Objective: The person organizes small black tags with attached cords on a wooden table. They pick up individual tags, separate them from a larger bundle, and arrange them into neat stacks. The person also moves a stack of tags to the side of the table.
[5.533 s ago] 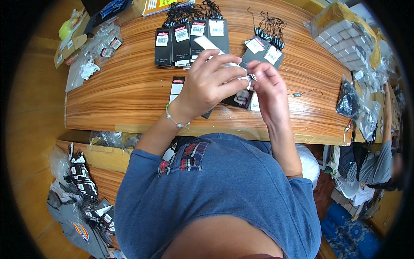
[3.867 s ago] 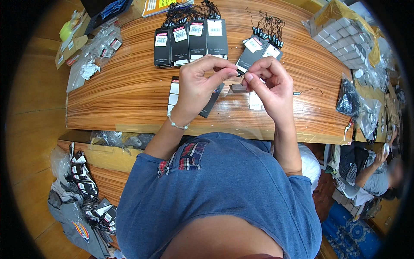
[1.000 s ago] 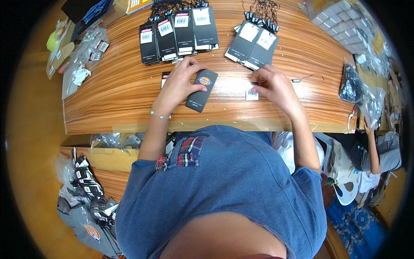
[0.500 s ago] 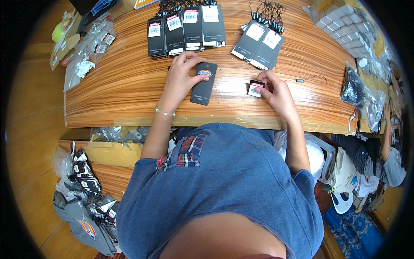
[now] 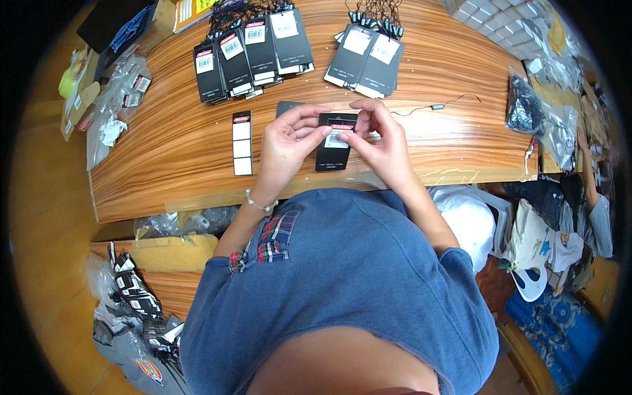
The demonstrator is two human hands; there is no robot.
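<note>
A dark hang tag [image 5: 332,159] stands a little tilted between my two hands over the table's front part. On its face lies a small white-and-red barcode sticker [image 5: 335,137]. My left hand [image 5: 289,143] grips the tag's left side, its thumb at the sticker's edge. From the other side my right hand [image 5: 387,143] pinches the sticker's right edge against the tag, thumb in front. Whether the sticker is fully stuck down cannot be seen. Left of my left wrist lies a strip of white labels [image 5: 242,148]. Another dark tag [image 5: 288,107] shows partly behind my left fingers.
Fanned stacks of labelled hang tags with black cords [image 5: 260,62] lie at the back left, more tags [image 5: 365,66] at the back centre. A loose black cord [image 5: 438,106] lies at right. Plastic bags [image 5: 523,108] and small white boxes [image 5: 497,23] line the right side.
My right hand has brought the sticker left onto the hang tag. The tag now shows its other side, without the colourful logo. The label strip has come into sight beside my left hand.
</note>
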